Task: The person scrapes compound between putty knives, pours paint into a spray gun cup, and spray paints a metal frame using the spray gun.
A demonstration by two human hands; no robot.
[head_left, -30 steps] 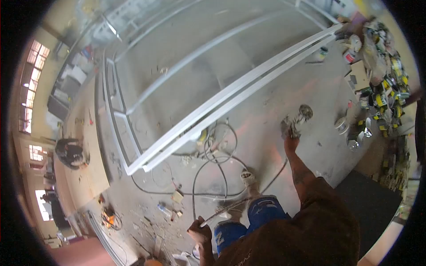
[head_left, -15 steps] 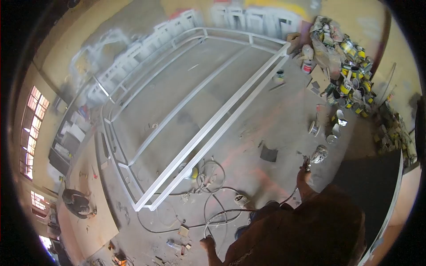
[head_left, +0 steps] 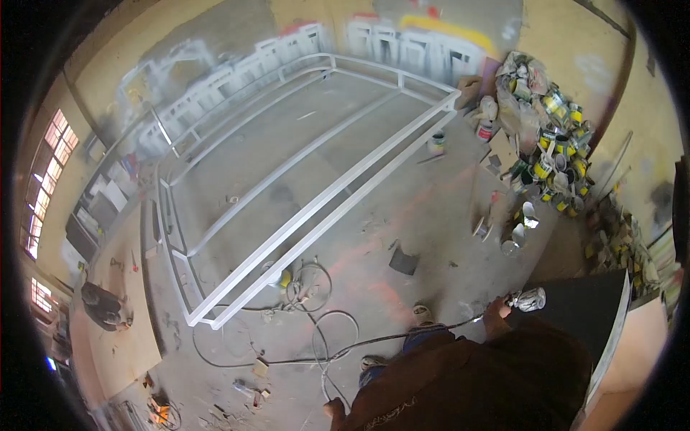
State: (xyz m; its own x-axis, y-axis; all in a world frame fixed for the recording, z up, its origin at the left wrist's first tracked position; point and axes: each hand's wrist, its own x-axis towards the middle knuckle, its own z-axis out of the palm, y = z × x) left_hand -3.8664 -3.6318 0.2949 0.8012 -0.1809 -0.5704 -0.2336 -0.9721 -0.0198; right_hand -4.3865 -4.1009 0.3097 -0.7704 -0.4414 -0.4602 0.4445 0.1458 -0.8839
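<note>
My right hand (head_left: 496,309) is closed around the handle of a spray gun, whose silvery cup (head_left: 530,299) points away to the right. A dark air hose (head_left: 402,335) runs from the gun leftward to loops on the floor. Low in the view, my left hand (head_left: 334,408) is closed on a length of this hose, its fingertips partly hidden. Ahead of me stretches a large whitish metal frame (head_left: 284,233) of long rails and crossbars. Neither hand touches it.
Used paint cans (head_left: 553,165) are heaped by the right wall, with a spool (head_left: 481,228) nearer. A dark sheet (head_left: 404,261) lies on the floor. Another person (head_left: 104,307) is at a wooden board (head_left: 129,345) on the left. A black panel (head_left: 586,302) stands at right.
My right hand has swung the spray gun, its cup now pointing right. The hose has straightened across my front, and the camera view has shifted slightly. My left hand still grips the hose.
</note>
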